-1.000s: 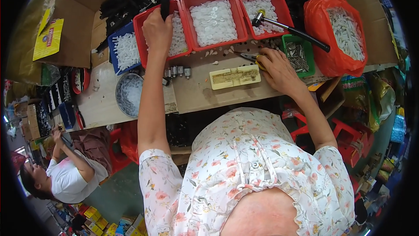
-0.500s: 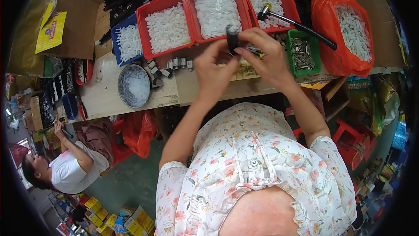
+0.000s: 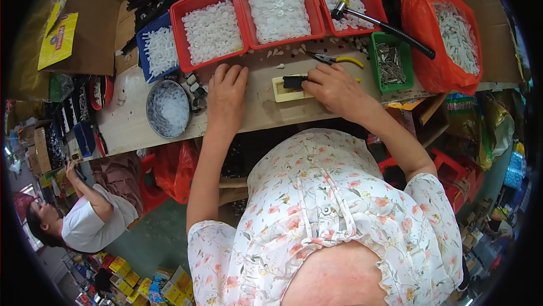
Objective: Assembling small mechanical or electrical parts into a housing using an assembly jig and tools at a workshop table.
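Observation:
My right hand [image 3: 338,92] is closed around a short black cylindrical part [image 3: 293,82], held lying sideways over a cream rectangular holder [image 3: 281,95] on the table. What its fingertips cover is hidden. My left hand [image 3: 227,95] rests palm down, fingers stretched forward onto the tabletop, beside several small metal-and-white parts [image 3: 195,88]. Anything under those fingers is out of sight. A pair of pliers [image 3: 346,60] with yellow grips lies just beyond my right hand.
Red bins [image 3: 244,9] of white plastic pieces line the back, with a blue bin [image 3: 142,51] at their left. A metal bowl [image 3: 151,112] stands left. To the right are a green bin [image 3: 405,51] of metal pins, a hammer [image 3: 404,35] and a red bag [image 3: 416,14]. A person [image 3: 93,212] sits far left.
Both hands have parted. My right hand has lowered the black part to the cream holder; my left has let go of it and moved left, down onto the table by the small metal parts.

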`<state>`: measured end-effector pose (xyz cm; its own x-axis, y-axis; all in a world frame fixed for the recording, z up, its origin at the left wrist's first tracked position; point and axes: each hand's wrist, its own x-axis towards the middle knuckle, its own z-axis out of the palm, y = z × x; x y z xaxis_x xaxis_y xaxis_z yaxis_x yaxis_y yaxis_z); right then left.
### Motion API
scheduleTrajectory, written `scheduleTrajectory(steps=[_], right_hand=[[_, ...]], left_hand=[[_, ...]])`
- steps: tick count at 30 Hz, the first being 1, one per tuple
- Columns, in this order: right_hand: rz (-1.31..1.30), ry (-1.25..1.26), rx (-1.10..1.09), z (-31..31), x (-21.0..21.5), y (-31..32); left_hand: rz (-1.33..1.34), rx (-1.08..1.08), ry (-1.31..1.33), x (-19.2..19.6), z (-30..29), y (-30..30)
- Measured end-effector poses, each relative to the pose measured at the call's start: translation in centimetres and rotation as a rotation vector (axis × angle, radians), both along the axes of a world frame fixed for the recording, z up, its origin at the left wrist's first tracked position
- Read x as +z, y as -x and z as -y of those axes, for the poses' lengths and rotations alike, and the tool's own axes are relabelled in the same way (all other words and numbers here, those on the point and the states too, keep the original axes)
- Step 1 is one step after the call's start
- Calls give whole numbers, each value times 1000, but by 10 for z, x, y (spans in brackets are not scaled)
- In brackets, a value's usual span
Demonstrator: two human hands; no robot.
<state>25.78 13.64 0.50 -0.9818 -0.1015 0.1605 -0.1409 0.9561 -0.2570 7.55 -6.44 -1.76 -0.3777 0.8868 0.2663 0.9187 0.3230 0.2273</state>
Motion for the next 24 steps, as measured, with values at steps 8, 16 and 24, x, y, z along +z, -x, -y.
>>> scheduleTrajectory(steps=[8, 16, 24], right_hand=[[16, 8, 40, 3, -7, 6], [-56, 334, 54, -6, -19, 12], [-221, 336, -74, 10, -6, 38]], left_hand=[[150, -129, -6, 10, -3, 19], [250, -122, -147, 3, -11, 18], [251, 53, -336, -9, -17, 10]])
